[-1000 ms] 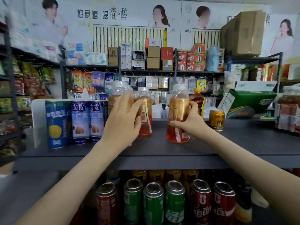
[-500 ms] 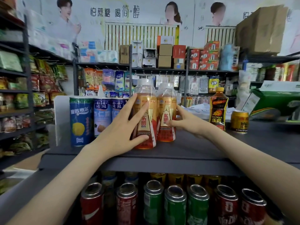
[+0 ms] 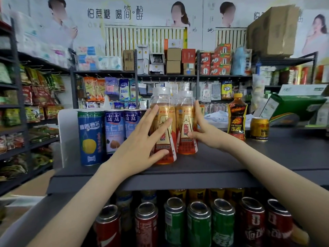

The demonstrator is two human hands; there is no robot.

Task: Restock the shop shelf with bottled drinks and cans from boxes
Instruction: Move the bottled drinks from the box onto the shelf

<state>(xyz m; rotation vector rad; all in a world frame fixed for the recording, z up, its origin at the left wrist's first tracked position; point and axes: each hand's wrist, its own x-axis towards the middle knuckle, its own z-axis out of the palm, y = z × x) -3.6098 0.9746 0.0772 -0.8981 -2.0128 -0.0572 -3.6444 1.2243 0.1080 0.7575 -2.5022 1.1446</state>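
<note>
Both forearms reach over the shelf (image 3: pixel 222 163). The left hand (image 3: pixel 140 141) lays splayed, straight fingers across the left bottle (image 3: pixel 162 101). The right hand (image 3: pixel 208 134) touches the right bottle (image 3: pixel 185 125) beside it with straight fingers and thumb, neither hand gripping.

I read "HI-TIGER 乐虎" on the dark bottle (image 3: pixel 237 120). Wall poster (image 3: pixel 115 14): "怕蔗糖 喝简·醇". Orange bottle (image 3: pixel 185 125) label: "东鹏".

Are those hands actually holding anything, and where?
Nothing is gripped. The left hand rests flat on the left bottle at its label; the right hand touches the right bottle at its label.
</note>
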